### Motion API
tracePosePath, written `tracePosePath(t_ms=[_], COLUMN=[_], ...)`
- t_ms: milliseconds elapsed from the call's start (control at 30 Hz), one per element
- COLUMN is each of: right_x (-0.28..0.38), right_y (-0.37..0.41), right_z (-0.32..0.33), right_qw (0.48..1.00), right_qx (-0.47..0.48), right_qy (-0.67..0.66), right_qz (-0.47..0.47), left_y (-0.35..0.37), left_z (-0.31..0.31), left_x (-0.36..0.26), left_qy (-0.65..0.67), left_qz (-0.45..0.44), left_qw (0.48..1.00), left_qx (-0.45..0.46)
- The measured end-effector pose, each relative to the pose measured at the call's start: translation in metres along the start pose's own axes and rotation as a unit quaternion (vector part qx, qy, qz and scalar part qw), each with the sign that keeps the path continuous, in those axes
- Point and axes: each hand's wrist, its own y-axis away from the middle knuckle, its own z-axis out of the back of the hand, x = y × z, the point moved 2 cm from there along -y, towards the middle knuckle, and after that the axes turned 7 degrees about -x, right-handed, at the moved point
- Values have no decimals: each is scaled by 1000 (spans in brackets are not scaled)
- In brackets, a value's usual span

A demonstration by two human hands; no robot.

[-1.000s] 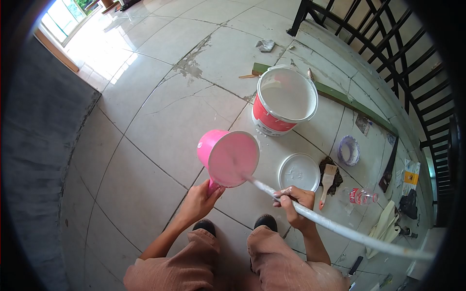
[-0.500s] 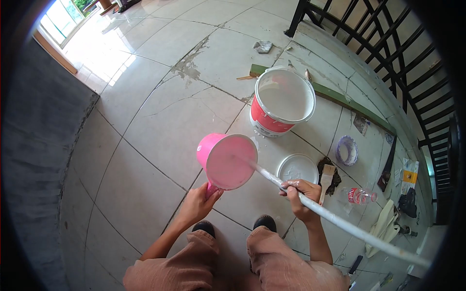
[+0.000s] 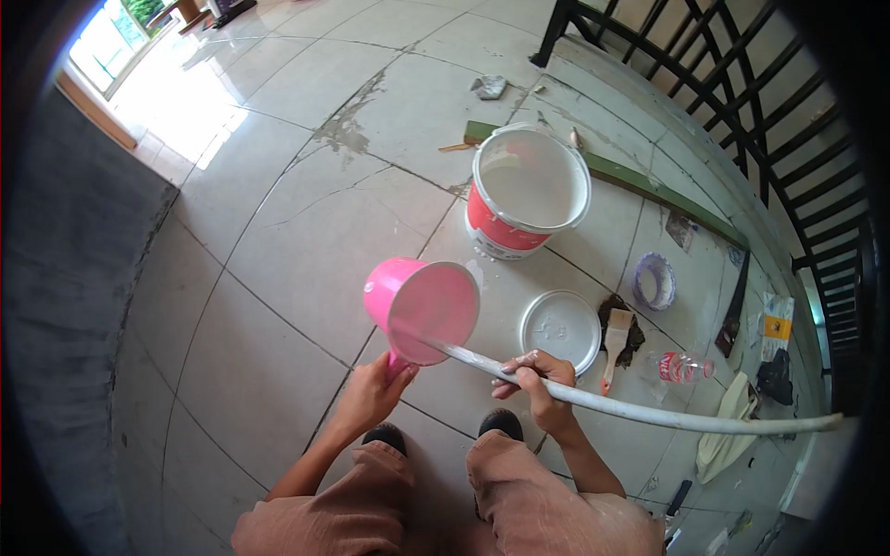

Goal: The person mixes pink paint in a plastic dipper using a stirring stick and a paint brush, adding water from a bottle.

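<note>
Change: the white pole point(image 3: 667, 417) lies flatter than half a second ago, with its far end risen to the right. Its near tip has slid from the middle of the pink dipper point(image 3: 422, 301) to the lower rim, and the right hand point(image 3: 533, 385) has shifted left.
Left hand point(image 3: 371, 394): closed round the dipper's handle, directly beneath the bowl.
Right hand: fingers wrapped round the pole and smeared white, just right of the dipper.
Pink dipper: tipped, with its mouth facing up toward the camera. The inside looks pale pink, and I cannot tell whether it holds liquid.
White pole: runs from the dipper's rim through the right fist and far out to the right.
Lid point(image 3: 559, 329): flat on the tiled floor point(image 3: 306, 232), just beyond the right hand.
Paint bucket point(image 3: 505, 227): beyond the lid, red-walled, open, with white paint inside.
Paintbrush point(image 3: 614, 335): beside the lid, on its right.
Tape roll point(image 3: 654, 281), plastic bottle point(image 3: 681, 368): farther right, on the floor.
</note>
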Motion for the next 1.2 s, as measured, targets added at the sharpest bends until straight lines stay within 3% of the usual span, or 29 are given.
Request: tracePosePath(t_ms=[33,167,267,400,600,733,900,967,1100,1200], right_x=[-3,1,11,5,-4,-6,1,3,10,7], right_y=[-1,-5,-7,2,24,23,25,23,19,20], right_z=[3,20,32,28,19,13,27,37,34,30], right_qw=[999,999,984,958,982,996,991,985,932,920], right_qx=[-13,-19,-25,-72,-50,-48,-42,-47,-87,-79], right_qy=[-33,40,166,205,132,6,94,142,257,271], right_qz=[-8,-3,61,185,123,80,89,81,238,271], left_y=[0,-2,0,-4,-8,-8,-9,-8,-7,-8], left_z=[3,2,-5,-4,-7,-18,-7,-9,-10,-7], left_x=[-2,3,14,2,-9,-11,-16,-12,-16,-15], left_qy=[0,2,24,25,-7,8,17,2,10,5], left_qz=[14,12,33,41,-21,-10,35,0,18,-13], left_qw=[1000,1000,999,998,999,997,997,998,998,999], left_qx=[2,0,16,34,47,73,72,63,59,48])
